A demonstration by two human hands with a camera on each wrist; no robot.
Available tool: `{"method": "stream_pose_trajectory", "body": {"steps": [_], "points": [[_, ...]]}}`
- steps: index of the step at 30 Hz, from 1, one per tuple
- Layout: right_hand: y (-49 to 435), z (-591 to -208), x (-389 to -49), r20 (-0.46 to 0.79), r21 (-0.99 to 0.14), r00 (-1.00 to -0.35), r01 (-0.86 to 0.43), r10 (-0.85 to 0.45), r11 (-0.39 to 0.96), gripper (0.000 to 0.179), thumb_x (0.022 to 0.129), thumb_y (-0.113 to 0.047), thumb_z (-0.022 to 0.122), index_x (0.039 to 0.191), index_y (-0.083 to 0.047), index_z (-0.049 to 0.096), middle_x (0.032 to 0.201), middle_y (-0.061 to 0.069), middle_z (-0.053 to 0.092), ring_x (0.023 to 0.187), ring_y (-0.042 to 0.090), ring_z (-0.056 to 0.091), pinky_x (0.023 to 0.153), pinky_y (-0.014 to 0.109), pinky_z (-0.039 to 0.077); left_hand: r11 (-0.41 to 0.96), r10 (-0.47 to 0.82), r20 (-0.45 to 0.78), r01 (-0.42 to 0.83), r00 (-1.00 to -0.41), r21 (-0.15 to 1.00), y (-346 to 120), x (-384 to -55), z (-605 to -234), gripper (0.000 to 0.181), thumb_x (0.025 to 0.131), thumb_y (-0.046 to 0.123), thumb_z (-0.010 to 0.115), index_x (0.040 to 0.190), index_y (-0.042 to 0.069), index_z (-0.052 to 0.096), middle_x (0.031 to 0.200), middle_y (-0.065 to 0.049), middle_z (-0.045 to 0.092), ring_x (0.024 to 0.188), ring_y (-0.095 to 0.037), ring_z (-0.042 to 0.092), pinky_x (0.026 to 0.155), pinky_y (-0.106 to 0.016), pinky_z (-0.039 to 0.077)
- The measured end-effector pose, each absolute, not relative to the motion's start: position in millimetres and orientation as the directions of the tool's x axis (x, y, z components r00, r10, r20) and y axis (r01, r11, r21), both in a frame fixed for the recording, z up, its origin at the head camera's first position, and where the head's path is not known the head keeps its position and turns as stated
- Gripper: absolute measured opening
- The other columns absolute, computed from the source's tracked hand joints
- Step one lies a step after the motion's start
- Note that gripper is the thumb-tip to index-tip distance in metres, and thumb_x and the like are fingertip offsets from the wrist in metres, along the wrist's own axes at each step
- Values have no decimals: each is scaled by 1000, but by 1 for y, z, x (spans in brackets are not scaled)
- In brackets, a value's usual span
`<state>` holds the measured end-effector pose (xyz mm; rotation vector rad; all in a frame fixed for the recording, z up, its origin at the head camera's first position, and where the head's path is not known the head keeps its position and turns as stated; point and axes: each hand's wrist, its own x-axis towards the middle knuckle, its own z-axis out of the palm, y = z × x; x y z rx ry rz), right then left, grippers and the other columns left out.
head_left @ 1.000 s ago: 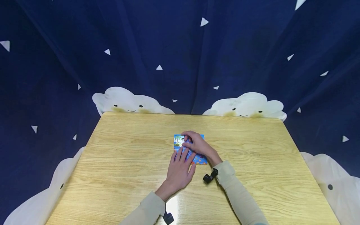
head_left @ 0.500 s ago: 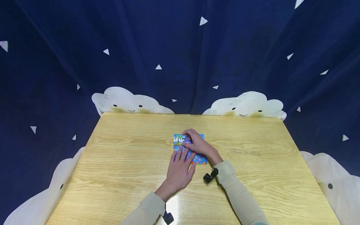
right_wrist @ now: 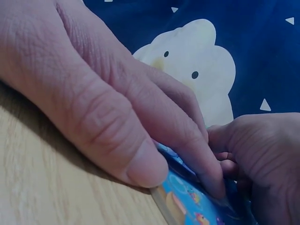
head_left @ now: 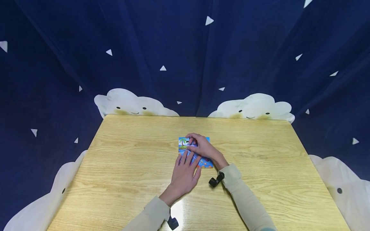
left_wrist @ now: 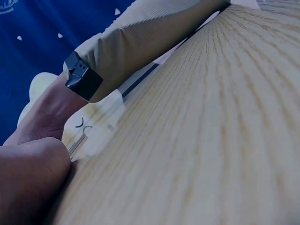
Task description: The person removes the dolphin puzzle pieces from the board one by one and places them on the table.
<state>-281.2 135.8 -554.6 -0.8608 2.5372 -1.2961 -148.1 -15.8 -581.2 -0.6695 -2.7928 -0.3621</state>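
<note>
A small colourful jigsaw puzzle (head_left: 206, 163) with a blue sea picture lies flat on the table in the head view. At its upper left is a palm-tree piece (head_left: 183, 142), whose right edge my right hand (head_left: 203, 149) pinches with curled thumb and forefinger. My left hand (head_left: 184, 179) lies palm down, its spread fingers on the puzzle's lower left part. In the right wrist view, the left thumb sits by the puzzle's near edge (right_wrist: 190, 199), while the right hand (right_wrist: 274, 154) stands close by with bent fingers. Both hands cover most of the picture.
The wooden table (head_left: 130, 154) spreads around the hands. Behind it hangs a dark blue curtain (head_left: 185, 48) with white triangles and smiling clouds. Black cameras (head_left: 213, 182) are strapped at both wrists, and the forearms rest low over the table's front half.
Glare on the palm-tree piece has faded, and its picture now shows clearly. The right fingers have shifted slightly at its edge. My left hand has stayed in place.
</note>
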Motion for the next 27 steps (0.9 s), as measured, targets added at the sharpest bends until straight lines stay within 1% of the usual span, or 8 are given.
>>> {"method": "stream_pose_trajectory", "body": {"steps": [5, 9, 13, 16, 19, 23, 27], "points": [[134, -556, -280, 119, -743, -816, -451, -566, 495, 40, 99, -12, 72, 136, -4, 60, 101, 1, 63, 87, 15, 58, 84, 35, 51, 861, 407, 286, 468, -868, 197, -16, -148, -581, 51, 109, 42, 38, 156, 24, 51, 164, -10, 40, 154, -40, 29, 120, -60, 25], [133, -556, -279, 157, -647, -793, -532, -588, 546, 38, 103, -13, 66, 139, -2, 58, 106, 5, 60, 93, 19, 55, 86, 40, 48, 863, 407, 256, 461, -877, 208, -16, -148, -581, 52, 109, 43, 36, 155, 24, 51, 165, -9, 38, 155, -38, 27, 122, -60, 22], [132, -554, -278, 193, -572, -775, -587, -602, 572, 39, 105, -13, 62, 141, 1, 55, 113, 12, 57, 98, 25, 53, 90, 46, 47, 870, 406, 231, 452, -884, 199, -16, -150, -580, 52, 110, 44, 33, 155, 25, 51, 166, -8, 36, 156, -37, 26, 124, -58, 19], [132, -553, -278, 202, -564, -777, -590, -596, 578, 40, 106, -14, 60, 142, 2, 55, 117, 15, 54, 103, 28, 52, 95, 48, 46, 874, 404, 214, 445, -889, 197, -17, -151, -578, 53, 110, 45, 32, 156, 25, 50, 167, -7, 35, 156, -36, 24, 124, -58, 19], [136, -551, -278, 194, -578, -801, -560, -566, 594, 41, 107, -18, 59, 143, 1, 54, 121, 15, 53, 111, 31, 49, 100, 51, 41, 874, 402, 217, 443, -890, 199, -15, -151, -579, 53, 110, 44, 32, 157, 27, 48, 167, -7, 35, 156, -36, 24, 124, -57, 19], [146, -545, -277, 197, -604, -830, -522, -521, 603, 42, 107, -20, 59, 143, 1, 55, 127, 17, 53, 119, 37, 46, 102, 57, 36, 870, 400, 248, 451, -882, 202, -14, -150, -582, 52, 110, 44, 35, 158, 28, 48, 165, -9, 38, 155, -38, 27, 122, -58, 21], [162, -543, -278, 221, -615, -840, -515, -496, 598, 42, 105, -16, 62, 142, 3, 56, 124, 19, 55, 116, 37, 48, 101, 57, 35, 871, 395, 251, 447, -884, 205, -15, -149, -581, 53, 109, 44, 36, 159, 29, 46, 164, -9, 39, 155, -38, 27, 122, -58, 22]]}}
